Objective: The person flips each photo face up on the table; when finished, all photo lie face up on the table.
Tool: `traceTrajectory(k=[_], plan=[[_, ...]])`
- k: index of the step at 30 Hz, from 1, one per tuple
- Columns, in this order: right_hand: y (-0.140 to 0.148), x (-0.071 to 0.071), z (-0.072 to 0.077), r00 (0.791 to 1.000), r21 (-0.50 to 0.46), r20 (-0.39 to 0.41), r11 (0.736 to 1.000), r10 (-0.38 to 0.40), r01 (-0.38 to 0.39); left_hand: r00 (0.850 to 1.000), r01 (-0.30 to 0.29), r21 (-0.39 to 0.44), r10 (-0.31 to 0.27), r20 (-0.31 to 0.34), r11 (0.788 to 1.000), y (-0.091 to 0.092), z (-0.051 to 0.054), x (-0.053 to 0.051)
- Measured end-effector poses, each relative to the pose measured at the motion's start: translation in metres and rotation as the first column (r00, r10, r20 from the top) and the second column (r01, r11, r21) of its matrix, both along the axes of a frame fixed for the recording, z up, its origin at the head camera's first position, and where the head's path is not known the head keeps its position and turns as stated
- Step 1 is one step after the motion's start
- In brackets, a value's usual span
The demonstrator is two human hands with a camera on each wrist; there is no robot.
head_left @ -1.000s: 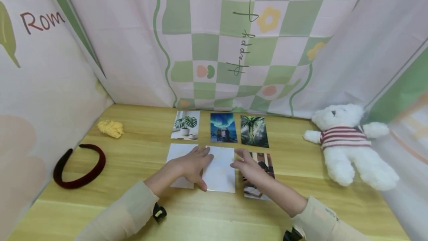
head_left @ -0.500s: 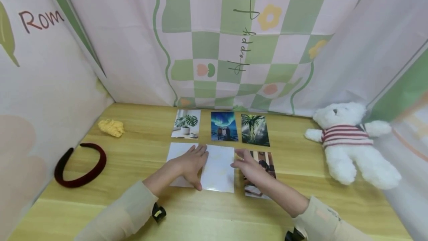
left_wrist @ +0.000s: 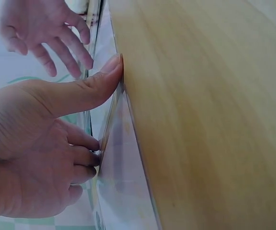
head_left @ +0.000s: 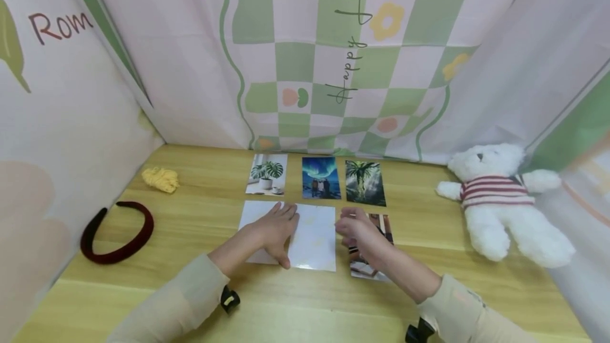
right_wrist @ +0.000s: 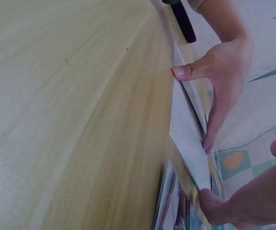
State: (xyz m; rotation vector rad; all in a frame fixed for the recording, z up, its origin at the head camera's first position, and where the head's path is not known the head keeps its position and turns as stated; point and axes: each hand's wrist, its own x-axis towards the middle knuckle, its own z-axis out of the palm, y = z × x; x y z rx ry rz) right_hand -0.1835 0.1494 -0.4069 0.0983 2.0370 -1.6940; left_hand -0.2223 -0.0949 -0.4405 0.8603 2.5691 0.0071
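Two white-backed photo cards lie side by side, the left card (head_left: pixel 250 211) partly beneath my left hand (head_left: pixel 274 233). That hand spans the left edge of the middle white card (head_left: pixel 314 240), thumb at its near corner and fingertips at its far one, holding it between them. In the left wrist view the held edge looks slightly raised. My right hand (head_left: pixel 364 234) hovers at the card's right side, over a face-up photo (head_left: pixel 369 269) that it partly hides. In the left wrist view its fingers (left_wrist: pixel 63 52) are spread and loosely bent, gripping nothing.
Behind lie three face-up photos: a potted plant (head_left: pixel 267 174), an aurora (head_left: pixel 321 178) and a jungle plant (head_left: pixel 365 183). A dark red headband (head_left: pixel 114 255) and yellow yarn (head_left: pixel 161 179) sit left. A white teddy bear (head_left: pixel 495 200) is at the right.
My left hand has shifted slightly left at the middle card's edge. The right hand's fingers have drawn a little further back and bent, staying beside the card.
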Motion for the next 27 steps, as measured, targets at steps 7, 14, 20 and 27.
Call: traceTrajectory(k=[7,14,20,27], plan=[[-0.003,0.003,0.000,0.996,-0.059,-0.041,0.996,-0.075,0.072,0.998,-0.051,0.035,0.049,0.044,0.998,0.005,0.019,0.010],[-0.002,0.005,0.002,0.993,-0.153,-0.054,0.983,-0.108,0.098,0.999,-0.035,0.035,0.034,0.014,0.999,0.009,0.019,0.009],[-0.001,0.005,-0.001,0.995,-0.097,-0.082,0.994,-0.062,0.054,1.000,-0.021,0.090,0.020,0.004,0.996,0.014,0.019,0.012],[-0.001,0.006,0.000,0.998,-0.091,-0.068,0.996,-0.008,0.002,0.995,-0.088,0.251,0.074,0.066,0.964,0.021,0.012,0.010]])
